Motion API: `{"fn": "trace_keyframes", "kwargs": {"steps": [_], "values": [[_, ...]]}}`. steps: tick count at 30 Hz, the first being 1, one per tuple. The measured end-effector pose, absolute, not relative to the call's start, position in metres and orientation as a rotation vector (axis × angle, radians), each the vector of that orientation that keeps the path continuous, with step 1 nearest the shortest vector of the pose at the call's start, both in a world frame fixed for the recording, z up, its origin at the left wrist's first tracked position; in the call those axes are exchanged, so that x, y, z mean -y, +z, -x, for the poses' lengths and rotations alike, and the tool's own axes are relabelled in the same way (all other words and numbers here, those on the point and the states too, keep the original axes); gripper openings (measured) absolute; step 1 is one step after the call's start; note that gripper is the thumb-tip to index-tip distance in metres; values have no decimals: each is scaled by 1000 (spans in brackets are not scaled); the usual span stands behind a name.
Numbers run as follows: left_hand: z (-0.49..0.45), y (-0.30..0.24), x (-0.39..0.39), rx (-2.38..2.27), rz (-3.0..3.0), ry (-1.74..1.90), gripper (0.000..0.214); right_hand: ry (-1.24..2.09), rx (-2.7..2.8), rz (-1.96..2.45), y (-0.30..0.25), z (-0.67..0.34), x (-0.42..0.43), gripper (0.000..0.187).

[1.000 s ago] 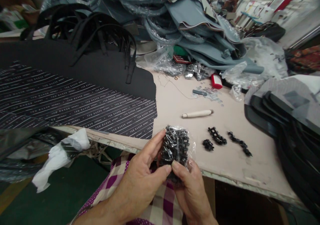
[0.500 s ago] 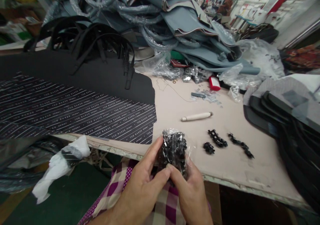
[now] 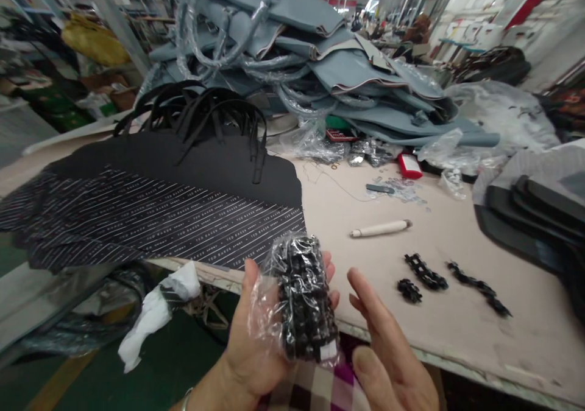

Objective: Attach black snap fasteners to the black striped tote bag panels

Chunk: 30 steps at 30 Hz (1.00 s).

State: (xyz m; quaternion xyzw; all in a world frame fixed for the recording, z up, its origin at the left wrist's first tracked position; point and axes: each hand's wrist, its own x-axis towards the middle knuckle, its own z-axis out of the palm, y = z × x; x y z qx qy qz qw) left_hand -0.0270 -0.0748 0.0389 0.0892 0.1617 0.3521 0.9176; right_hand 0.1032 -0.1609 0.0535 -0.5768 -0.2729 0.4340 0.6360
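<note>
Bagged black parts — in left hand | right hand — apart, near

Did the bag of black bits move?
Yes. The bag moved left: it was right of the striped cloth, and now it overlaps the cloth's edge in view.

One clear packet, three black clusters, one pale tool
</note>
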Motion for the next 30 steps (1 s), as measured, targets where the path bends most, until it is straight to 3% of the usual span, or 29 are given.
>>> {"fn": "trace_keyframes", "kwargs": {"steps": [8,15,20,30], "values": [[31,25,77,-240,-231,780,91,1114,476,1254,27,-97,152,51],[31,21,84,-286,-271,624,96,1312,449,1138,21,-99,140,89],[29,12,89,-297,-227,603,98,1333,425,1143,18,-94,141,99],[27,18,90,-346,-199,557,89,1268,428,1204,14,-90,145,85]]}}
